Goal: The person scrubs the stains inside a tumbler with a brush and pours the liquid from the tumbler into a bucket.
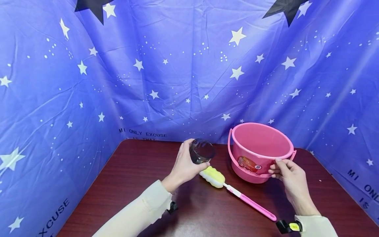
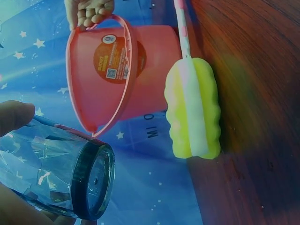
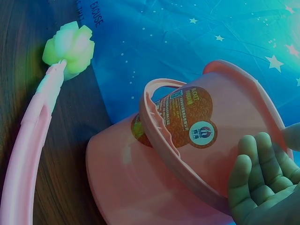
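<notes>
My left hand (image 1: 185, 164) grips a dark, clear drinking glass (image 1: 203, 151), thumb on one side and fingers round the other. In the left wrist view the thick base of the glass (image 2: 96, 180) points toward the table. At the right, my right hand (image 1: 291, 177) holds the rim of a pink bucket (image 1: 257, 141) between thumb and fingers. The bucket's handle (image 3: 161, 136) hangs down across its labelled front. Between the hands lies a bottle brush (image 1: 234, 190) with a yellow and white sponge head and a pink and white handle; the sponge sits just below the glass in the head view.
A dark red wooden table (image 1: 124, 184) bears the brush and bucket. Blue cloth (image 1: 189, 82) printed with stars and lettering encloses the back and both sides.
</notes>
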`<state>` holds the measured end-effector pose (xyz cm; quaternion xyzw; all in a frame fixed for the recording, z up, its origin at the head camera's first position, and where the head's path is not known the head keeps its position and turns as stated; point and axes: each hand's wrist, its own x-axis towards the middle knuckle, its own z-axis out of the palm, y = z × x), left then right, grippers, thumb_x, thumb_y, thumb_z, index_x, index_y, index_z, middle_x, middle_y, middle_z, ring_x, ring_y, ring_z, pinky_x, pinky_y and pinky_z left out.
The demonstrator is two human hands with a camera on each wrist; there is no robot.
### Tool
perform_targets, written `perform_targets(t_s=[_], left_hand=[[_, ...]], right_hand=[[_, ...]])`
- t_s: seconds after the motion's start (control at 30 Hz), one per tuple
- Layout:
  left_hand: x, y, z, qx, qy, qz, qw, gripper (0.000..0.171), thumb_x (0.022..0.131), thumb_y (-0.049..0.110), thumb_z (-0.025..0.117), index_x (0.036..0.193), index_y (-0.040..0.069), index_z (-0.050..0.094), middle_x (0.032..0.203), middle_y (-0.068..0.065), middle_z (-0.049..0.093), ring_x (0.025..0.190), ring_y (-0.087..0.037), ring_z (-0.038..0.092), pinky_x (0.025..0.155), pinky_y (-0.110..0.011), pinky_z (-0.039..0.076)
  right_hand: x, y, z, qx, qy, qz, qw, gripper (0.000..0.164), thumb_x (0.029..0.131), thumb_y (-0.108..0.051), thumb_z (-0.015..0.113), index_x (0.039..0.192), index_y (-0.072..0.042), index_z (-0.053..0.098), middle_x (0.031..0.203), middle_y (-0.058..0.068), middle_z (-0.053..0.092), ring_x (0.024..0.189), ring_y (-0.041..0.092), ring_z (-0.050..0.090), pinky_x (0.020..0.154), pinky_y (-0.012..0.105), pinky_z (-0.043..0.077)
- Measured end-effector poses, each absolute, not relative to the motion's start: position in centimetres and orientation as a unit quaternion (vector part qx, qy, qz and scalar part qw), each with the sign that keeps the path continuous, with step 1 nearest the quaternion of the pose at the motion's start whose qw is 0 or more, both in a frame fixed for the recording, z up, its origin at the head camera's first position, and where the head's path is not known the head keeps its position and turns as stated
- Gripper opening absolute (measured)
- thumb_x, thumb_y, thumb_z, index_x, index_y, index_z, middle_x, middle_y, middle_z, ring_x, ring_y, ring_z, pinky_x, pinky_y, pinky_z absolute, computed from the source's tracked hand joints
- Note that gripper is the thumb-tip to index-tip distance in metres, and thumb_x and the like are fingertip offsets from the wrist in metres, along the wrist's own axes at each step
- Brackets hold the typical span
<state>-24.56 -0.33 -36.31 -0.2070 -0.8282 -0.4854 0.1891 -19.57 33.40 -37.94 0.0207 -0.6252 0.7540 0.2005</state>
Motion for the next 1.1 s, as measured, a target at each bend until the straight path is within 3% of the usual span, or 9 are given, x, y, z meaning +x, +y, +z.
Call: perform_targets(t_s=[0.7, 1.1], left_hand=[[-23.9, -2.7, -37.6, -0.176, -0.828, -0.492, 0.203, 0.085, 0.060, 0.030, 0.086, 0.130, 0.013, 0.042, 0.123, -0.003, 0.049, 0.115, -0.017, 0.046, 0.095, -0.042, 0.041], [-23.7, -3.6, -38.4, -0.165, -0.825, -0.503, 0.198, 0.085, 0.060, 0.026, 0.086, 0.131, 0.010, 0.042, 0.126, -0.010, 0.049, 0.116, -0.022, 0.047, 0.095, -0.046, 0.039]], right_hand=[[-19.6, 33.3, -38.0, 0.025, -0.620, 0.759, 0.200, 0.015, 0.095, -0.012, 0.057, 0.085, -0.003, 0.063, 0.072, 0.003, 0.068, 0.065, 0.010, 0.066, 0.057, 0.023, 0.054], [-19.6, 33.3, -38.0, 0.026, -0.623, 0.754, 0.204, 0.016, 0.095, -0.013, 0.058, 0.083, -0.003, 0.061, 0.070, 0.003, 0.068, 0.063, 0.010, 0.066, 0.057, 0.023, 0.054]])
